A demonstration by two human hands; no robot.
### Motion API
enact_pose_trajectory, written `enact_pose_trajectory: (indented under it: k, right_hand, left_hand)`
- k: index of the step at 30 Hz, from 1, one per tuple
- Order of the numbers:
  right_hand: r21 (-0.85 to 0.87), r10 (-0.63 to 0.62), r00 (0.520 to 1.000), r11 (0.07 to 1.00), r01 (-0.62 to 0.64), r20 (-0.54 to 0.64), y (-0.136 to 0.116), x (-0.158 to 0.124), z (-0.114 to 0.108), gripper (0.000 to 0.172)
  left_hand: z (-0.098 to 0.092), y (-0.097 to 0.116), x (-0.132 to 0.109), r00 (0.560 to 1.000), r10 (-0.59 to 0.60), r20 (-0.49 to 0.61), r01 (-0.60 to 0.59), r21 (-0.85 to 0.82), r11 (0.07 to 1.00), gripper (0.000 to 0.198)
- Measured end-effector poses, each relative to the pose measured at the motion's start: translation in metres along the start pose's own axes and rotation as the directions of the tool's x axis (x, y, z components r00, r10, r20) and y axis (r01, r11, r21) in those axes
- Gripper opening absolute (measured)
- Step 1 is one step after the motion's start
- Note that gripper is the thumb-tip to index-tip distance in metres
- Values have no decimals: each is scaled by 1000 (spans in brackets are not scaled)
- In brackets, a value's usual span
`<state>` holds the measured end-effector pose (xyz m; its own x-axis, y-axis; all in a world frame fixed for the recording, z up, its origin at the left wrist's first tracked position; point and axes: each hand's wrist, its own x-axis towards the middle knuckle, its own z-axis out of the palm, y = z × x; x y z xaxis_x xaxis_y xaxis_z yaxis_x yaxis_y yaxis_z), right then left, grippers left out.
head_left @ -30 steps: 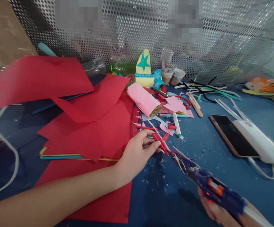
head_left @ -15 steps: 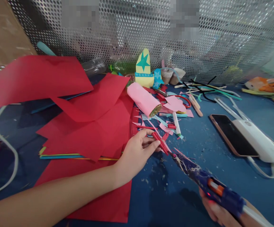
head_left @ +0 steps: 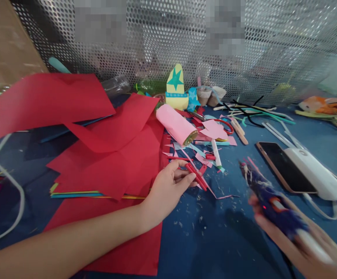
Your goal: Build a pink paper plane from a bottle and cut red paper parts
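Note:
My left hand [head_left: 168, 190] pinches a small folded red paper strip [head_left: 196, 176] just above the blue table [head_left: 215, 232], at the edge of a pile of red paper sheets [head_left: 113, 155]. My right hand [head_left: 296, 236], blurred by motion, grips a dark blue glue gun [head_left: 270, 201] whose nozzle points up and to the left, now a hand's width right of the strip. A pink paper-covered roll [head_left: 176, 124] lies beyond the strip among pink and red scraps.
A phone [head_left: 284, 166] and a white power bank [head_left: 316, 174] with a cable lie at the right. A yellow rocket-like craft with a teal star [head_left: 175, 87], small cups, sticks and straws sit by the perforated metal screen at the back. A white cable [head_left: 8, 186] curves at the left.
My right hand has pulled the glue gun away from the red strip, up and to the right. My left hand has kept its hold on the strip.

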<state>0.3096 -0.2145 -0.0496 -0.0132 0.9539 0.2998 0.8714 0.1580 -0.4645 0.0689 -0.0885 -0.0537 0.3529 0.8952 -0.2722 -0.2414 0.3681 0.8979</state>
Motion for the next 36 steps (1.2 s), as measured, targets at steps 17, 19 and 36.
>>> enact_pose_trajectory:
  k: [17,19,36]
  right_hand:
    - [-409,-262,962,872,268,71,-10,88,-2,54]
    - [-224,-215,973,948,228,80,-36,97,0,41]
    - [160,-220,975,963,219,-9,-64,89,45,13]
  left_hand:
    - [-2,5,-4,999,41,29,-40,-43,998,21]
    - [-1,9,-5,997,66,30,-65,-55,996,24]
    - [2,22,-14,990,138,1,-138,-16,990,28]
